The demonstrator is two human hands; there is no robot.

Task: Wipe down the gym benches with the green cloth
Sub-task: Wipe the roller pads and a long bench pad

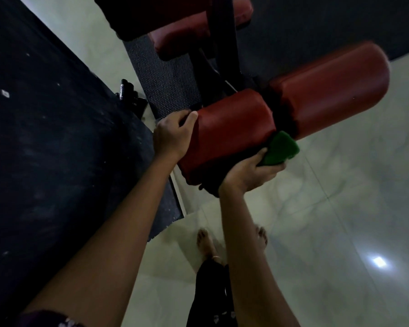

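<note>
Head view looks steeply down over a pale tiled floor (340, 208), which fills the side from 2 to 6 o'clock and carries a bright spot of reflected light at about 4 o'clock. A black rubber mat (45, 138) covers the side from 7 to 11 o'clock. At 12 o'clock stands the bench (182, 17), its red padding dim and partly cut off by the top edge, with a dark metal frame (222, 43) running down from it to two red roller pads. The far roller pad (333, 90) points towards 2 o'clock; the near roller pad (232, 128) sits at the centre, just beside it, with a dark gap between them.

Both bare forearms reach up from the bottom edge. The left hand (172, 135) grips the near roller pad's end at 9 o'clock of the pad, its fingers (190, 120) curled over the edge. The right hand (250, 173) is at the pad's lower side, about 5 o'clock of it, fingers closed round the green cloth (281, 148). The cloth is bunched and pressed up against the underside where the two pads meet.

Bare feet (206, 241) stand on the tiles near 6 o'clock, below the arms.
</note>
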